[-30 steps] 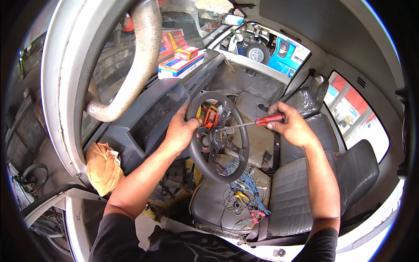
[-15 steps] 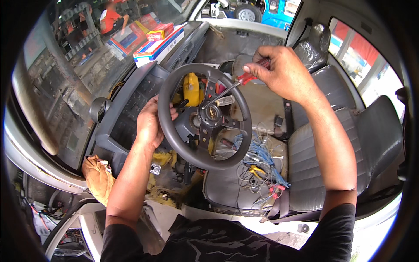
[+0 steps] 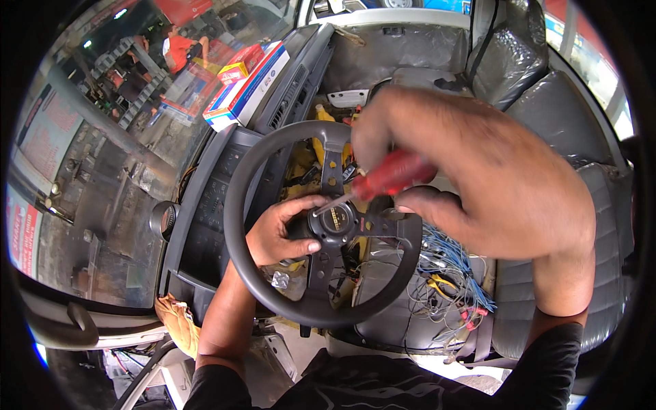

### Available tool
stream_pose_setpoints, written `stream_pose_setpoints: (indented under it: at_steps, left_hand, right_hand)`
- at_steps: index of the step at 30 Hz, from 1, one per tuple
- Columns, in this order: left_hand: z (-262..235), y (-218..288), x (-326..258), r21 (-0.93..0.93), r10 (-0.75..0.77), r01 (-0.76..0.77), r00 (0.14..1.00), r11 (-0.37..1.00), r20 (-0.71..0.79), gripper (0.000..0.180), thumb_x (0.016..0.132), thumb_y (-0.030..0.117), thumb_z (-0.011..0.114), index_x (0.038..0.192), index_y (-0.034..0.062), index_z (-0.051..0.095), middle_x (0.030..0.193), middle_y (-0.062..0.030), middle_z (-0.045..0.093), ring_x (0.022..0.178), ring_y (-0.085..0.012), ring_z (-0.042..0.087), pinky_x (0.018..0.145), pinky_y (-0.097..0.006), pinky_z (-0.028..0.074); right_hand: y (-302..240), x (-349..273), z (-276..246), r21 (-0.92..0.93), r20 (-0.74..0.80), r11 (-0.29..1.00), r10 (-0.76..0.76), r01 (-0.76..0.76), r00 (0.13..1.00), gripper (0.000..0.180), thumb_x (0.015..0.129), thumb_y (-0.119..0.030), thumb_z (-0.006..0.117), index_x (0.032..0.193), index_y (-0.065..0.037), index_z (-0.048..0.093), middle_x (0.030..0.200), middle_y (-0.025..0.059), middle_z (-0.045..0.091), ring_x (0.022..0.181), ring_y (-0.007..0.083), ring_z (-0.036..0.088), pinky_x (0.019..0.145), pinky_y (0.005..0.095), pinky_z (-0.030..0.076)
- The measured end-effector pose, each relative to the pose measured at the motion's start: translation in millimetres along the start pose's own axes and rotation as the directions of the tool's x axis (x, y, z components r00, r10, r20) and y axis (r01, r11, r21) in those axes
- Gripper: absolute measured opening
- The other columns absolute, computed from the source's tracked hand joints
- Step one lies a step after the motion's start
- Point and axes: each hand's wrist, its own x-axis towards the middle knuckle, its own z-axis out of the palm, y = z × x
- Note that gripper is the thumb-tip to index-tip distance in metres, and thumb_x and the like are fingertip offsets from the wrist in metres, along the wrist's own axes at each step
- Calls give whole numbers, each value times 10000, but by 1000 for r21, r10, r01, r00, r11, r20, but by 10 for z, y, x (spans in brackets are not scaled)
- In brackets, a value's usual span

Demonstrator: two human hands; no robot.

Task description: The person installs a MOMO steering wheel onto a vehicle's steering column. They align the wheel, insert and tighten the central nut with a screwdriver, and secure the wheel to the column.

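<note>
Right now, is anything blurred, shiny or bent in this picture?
In the head view, the right hand and red screwdriver look blurred, while the left hand and steering wheel look crisper; same view, light glints off the plastic-covered seat, and straight edges bend near the dark rim.

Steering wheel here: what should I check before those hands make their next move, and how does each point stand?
1. Screwdriver gripped in the right hand: ok.
2. Left hand at the hub: ok.
3. Screwdriver tip at the hub's face: ok.
4. Tip seated in a screw: cannot tell, too small.
5. Whole steering wheel rim visible: not ok, the right hand covers part.
6. Wires lying on the seat: ok.
</note>
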Motion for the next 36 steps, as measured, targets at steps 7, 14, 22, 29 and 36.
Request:
stream_pose_setpoints:
  at_steps: [7,14,22,29,36]
  left_hand:
    - [-124,-128,50,7,-21,21,1000,1000,0,816,831,370,869,1491,-53,641,1470,-265,679,1423,-394,621,1255,-478,393]
    - [-162,-148,57,121,-64,60,998,991,28,854,824,369,900,1524,-30,617,1488,-240,672,1433,-373,612,1260,-479,385]
    - [0,-112,69,62,-87,88,996,994,-19,776,837,407,904,1428,-5,616,1394,-168,673,1356,-328,605,1265,-478,358]
    - [-23,148,263,194,-134,98,975,976,178,1011,750,339,974,1571,-5,495,1462,-189,636,1402,-327,609,1233,-464,418]
    - [49,121,219,97,-134,125,986,987,101,941,736,250,921,1548,5,512,1464,-160,632,1401,-281,598,1232,-436,415]
  right_hand:
    - [458,-50,166,172,-32,983,-67,71,997,314,743,24,840,994,-98,696,1000,82,710,905,275,726,739,384,618]
    - [678,-138,409,280,-188,953,-64,116,980,335,736,-15,868,1001,-77,673,970,94,708,873,284,726,739,384,594]
    - [793,-32,236,343,-262,930,-39,131,964,378,728,-61,899,1009,-54,647,936,108,705,836,294,727,739,384,567]
    - [718,-8,149,305,-127,952,32,8,991,377,738,-26,888,1010,-41,628,943,89,711,868,308,741,792,384,578]
    - [834,-179,171,225,-168,964,-107,144,980,377,733,-63,922,1004,-41,662,916,64,732,816,298,750,756,381,598]
